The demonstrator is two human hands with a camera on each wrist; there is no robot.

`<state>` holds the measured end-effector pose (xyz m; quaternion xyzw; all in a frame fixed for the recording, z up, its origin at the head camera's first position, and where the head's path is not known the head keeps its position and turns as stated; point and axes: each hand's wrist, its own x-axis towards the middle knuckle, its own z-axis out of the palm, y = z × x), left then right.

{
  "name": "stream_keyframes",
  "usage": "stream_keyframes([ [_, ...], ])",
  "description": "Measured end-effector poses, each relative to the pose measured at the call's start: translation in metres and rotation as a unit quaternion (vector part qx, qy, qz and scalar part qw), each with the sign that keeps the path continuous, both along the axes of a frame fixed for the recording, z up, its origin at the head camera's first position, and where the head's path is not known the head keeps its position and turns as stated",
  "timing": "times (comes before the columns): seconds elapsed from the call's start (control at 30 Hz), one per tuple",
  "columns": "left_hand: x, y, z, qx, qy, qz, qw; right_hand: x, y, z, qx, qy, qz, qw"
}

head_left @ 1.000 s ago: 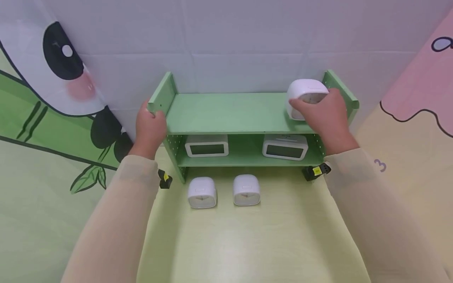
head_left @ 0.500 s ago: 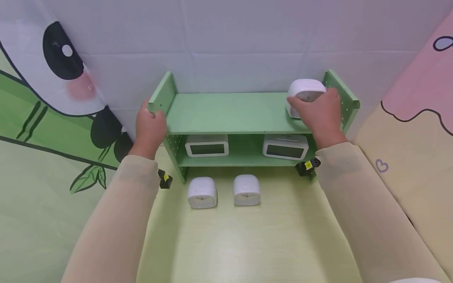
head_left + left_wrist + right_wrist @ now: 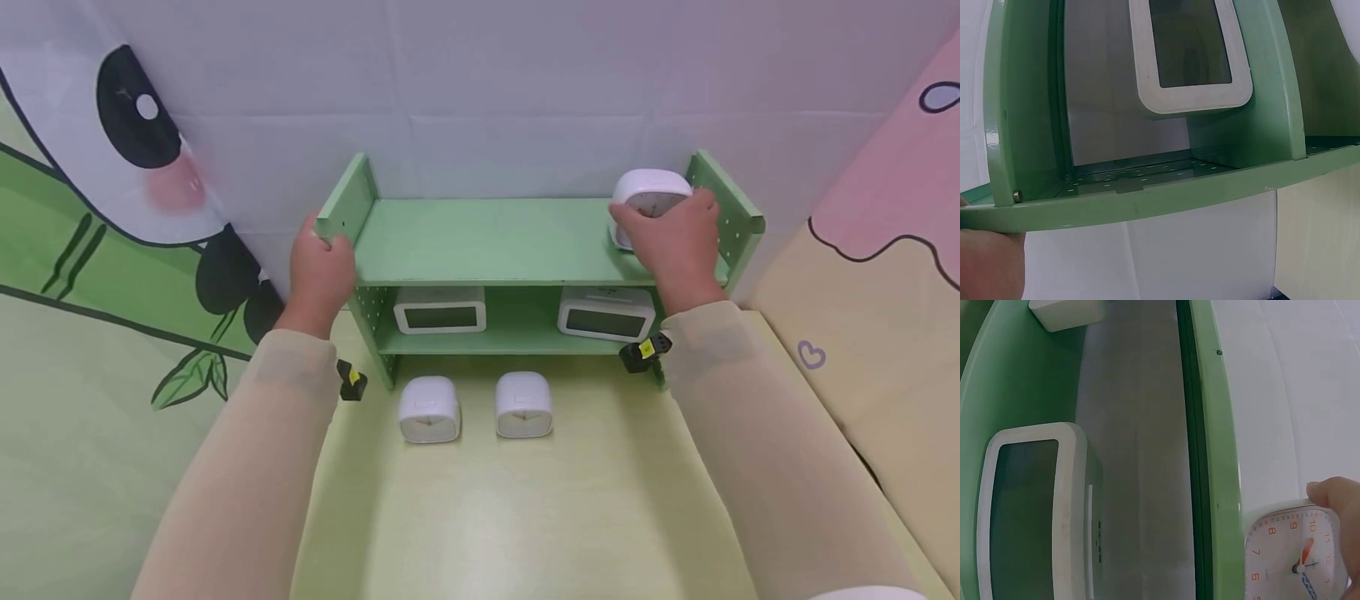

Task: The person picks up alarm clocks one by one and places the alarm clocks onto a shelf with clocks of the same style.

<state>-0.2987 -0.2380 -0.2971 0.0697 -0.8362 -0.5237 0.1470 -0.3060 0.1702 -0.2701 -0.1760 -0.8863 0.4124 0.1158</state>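
Note:
At the right end of the green shelf's (image 3: 480,242) top board, my right hand (image 3: 678,242) holds a white alarm clock (image 3: 651,180) between thumb and fingers. The right wrist view shows the thumb (image 3: 1335,492) at the edge of the clock's numbered dial (image 3: 1279,550). My left hand (image 3: 321,267) grips the left side panel (image 3: 348,196) of the shelf. In the left wrist view, part of that hand (image 3: 991,262) lies against the green panel edge.
Two white digital clocks (image 3: 441,310) (image 3: 606,314) stand on the lower board. In front of the shelf, two more white alarm clocks (image 3: 428,410) (image 3: 523,405) stand on the pale table (image 3: 480,500). A printed cloth (image 3: 517,83) hangs behind.
My right hand and forearm have shifted slightly left, with the alarm clock staying in nearly the same spot on the top board. The left hand keeps its place on the side panel.

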Motion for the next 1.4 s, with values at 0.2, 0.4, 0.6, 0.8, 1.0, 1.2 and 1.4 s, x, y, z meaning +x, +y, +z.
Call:
stream_keyframes([
  [0.2, 0.001, 0.003, 0.002, 0.008, -0.007, -0.001, 0.9999, 0.001, 0.002, 0.000, -0.003, -0.001, 0.004, 1.0000],
  [0.4, 0.003, 0.004, 0.003, 0.011, -0.004, -0.004, 0.9999, 0.003, 0.004, 0.000, -0.002, 0.011, 0.006, 0.9999],
  [0.6, 0.003, 0.005, 0.003, 0.012, -0.004, -0.004, 0.9999, 0.026, 0.002, 0.000, 0.057, 0.088, 0.000, 0.9945],
  [0.8, 0.003, 0.004, 0.003, 0.012, -0.006, -0.004, 0.9999, 0.079, -0.007, -0.020, 0.097, 0.212, 0.016, 0.9724],
  [1.0, 0.003, 0.004, 0.003, 0.008, -0.009, 0.001, 0.9999, 0.127, -0.025, -0.064, 0.049, 0.267, 0.065, 0.9602],
  [1.2, 0.003, 0.004, 0.004, 0.008, -0.008, 0.000, 0.9999, 0.155, -0.046, -0.118, 0.019, 0.205, 0.139, 0.9688],
  [1.4, 0.002, 0.004, 0.002, 0.009, -0.012, 0.000, 0.9999, 0.170, -0.059, -0.161, 0.031, 0.111, 0.172, 0.9784],
])
